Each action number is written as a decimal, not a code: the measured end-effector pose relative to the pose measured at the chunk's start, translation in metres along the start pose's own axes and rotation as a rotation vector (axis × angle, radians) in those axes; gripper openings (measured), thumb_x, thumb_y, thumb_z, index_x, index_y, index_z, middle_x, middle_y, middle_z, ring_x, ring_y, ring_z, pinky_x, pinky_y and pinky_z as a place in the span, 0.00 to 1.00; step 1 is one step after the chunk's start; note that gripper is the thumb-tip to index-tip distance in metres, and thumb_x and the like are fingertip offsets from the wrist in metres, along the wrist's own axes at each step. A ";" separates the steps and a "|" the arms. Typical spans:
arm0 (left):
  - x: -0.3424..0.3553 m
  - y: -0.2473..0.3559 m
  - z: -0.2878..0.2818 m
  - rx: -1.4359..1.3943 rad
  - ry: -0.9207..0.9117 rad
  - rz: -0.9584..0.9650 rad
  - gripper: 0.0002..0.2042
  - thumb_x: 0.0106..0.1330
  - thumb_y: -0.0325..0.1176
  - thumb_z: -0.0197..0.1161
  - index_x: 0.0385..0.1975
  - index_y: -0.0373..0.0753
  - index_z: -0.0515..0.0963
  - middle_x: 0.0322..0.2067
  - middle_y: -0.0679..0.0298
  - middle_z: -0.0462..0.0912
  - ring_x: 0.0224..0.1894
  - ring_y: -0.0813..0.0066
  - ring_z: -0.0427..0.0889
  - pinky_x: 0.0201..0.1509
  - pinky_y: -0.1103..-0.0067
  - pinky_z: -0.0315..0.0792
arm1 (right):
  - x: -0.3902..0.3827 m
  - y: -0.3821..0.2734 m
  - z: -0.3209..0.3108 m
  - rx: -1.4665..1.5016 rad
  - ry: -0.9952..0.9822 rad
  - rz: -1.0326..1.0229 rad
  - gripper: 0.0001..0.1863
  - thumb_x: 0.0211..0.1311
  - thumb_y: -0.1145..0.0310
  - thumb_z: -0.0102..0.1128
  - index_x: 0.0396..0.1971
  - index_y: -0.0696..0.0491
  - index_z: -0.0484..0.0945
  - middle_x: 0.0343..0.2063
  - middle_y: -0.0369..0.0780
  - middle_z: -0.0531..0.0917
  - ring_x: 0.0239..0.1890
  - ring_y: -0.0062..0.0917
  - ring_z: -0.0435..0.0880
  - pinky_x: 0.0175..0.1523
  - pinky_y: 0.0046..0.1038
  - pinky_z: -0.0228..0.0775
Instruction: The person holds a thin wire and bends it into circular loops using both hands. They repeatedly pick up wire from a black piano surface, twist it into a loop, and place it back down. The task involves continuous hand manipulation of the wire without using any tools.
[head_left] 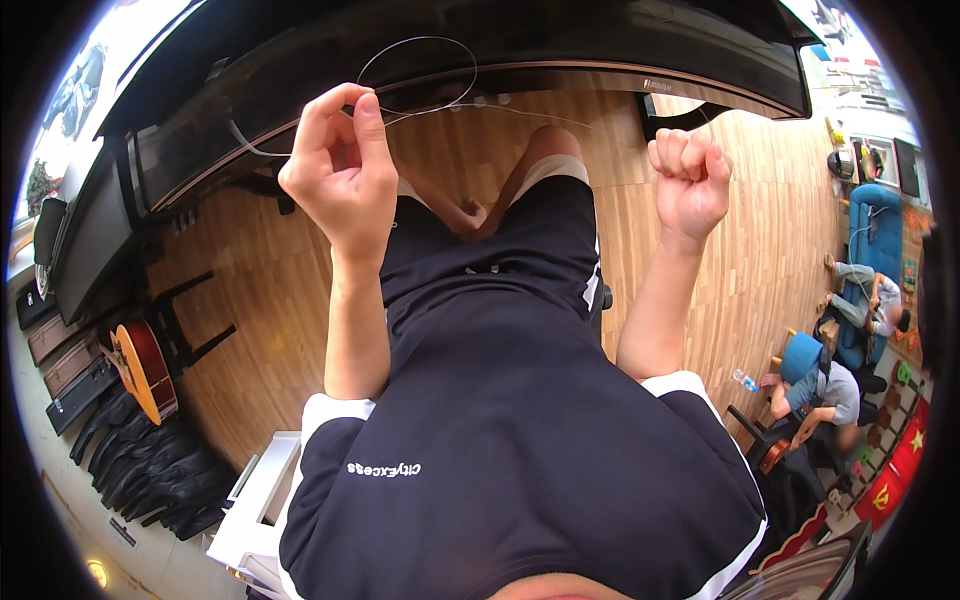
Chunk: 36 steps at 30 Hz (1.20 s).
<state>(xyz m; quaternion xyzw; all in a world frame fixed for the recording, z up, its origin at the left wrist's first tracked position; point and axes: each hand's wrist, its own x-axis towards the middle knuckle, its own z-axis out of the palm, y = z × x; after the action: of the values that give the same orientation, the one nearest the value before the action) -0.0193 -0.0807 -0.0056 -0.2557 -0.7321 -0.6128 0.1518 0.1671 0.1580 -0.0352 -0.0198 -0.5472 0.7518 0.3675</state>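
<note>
My left hand (345, 180) is raised in front of the black furniture, with thumb and index finger pinched together on a thin, pale wire (420, 38). Beyond the fingertips the wire curls into one round loop. One end of it trails off to the right and fades from sight; a paler, thicker stretch bends out on the left side of the hand. My right hand (692, 185) is held up at about the same height, its fingers curled into a fist. Whether the wire's far end sits in that fist cannot be made out.
A long, glossy black piano-like cabinet (600, 35) spans the far side. On the left an acoustic guitar (145, 370) stands beside dark cases (85, 395). A white cabinet (265, 490) is near my left elbow. Two people sit at the right by a blue sofa (873, 230).
</note>
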 end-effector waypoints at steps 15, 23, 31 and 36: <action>-0.008 0.010 -0.014 -0.014 0.030 0.677 0.05 0.66 0.21 0.61 0.37 0.27 0.74 0.21 0.60 0.78 0.18 0.81 0.68 0.22 0.85 0.63 | 0.000 -0.027 0.035 -0.257 -0.352 -0.212 0.24 0.67 0.62 0.50 0.11 0.57 0.66 0.10 0.37 0.64 0.15 0.23 0.59 0.22 0.28 0.44; -0.020 0.016 -0.005 -0.049 -0.116 0.657 0.05 0.63 0.21 0.65 0.35 0.29 0.76 0.20 0.62 0.79 0.16 0.74 0.71 0.20 0.83 0.64 | 0.000 -0.013 0.076 -0.533 -0.472 -0.105 0.15 0.61 0.69 0.57 0.15 0.59 0.74 0.12 0.37 0.71 0.16 0.26 0.70 0.23 0.27 0.59; -0.033 0.011 0.014 0.015 -0.370 0.651 0.12 0.40 0.18 0.64 0.28 0.37 0.81 0.14 0.68 0.64 0.16 0.73 0.63 0.20 0.79 0.59 | -0.009 0.004 0.101 -0.294 -0.197 0.210 0.06 0.63 0.75 0.58 0.35 0.58 0.71 0.18 0.37 0.79 0.20 0.14 0.76 0.25 0.18 0.66; -0.035 0.006 0.012 0.108 -0.526 0.663 0.11 0.43 0.21 0.65 0.28 0.40 0.81 0.14 0.68 0.64 0.18 0.73 0.65 0.21 0.78 0.61 | -0.004 0.008 0.103 -0.034 0.004 0.232 0.10 0.66 0.74 0.55 0.44 0.58 0.69 0.19 0.37 0.80 0.20 0.13 0.73 0.29 0.14 0.66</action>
<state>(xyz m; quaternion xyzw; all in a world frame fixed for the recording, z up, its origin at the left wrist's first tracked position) 0.0138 -0.0751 -0.0216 -0.6167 -0.6549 -0.4056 0.1620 0.1209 0.0720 -0.0024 -0.0906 -0.5531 0.7800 0.2785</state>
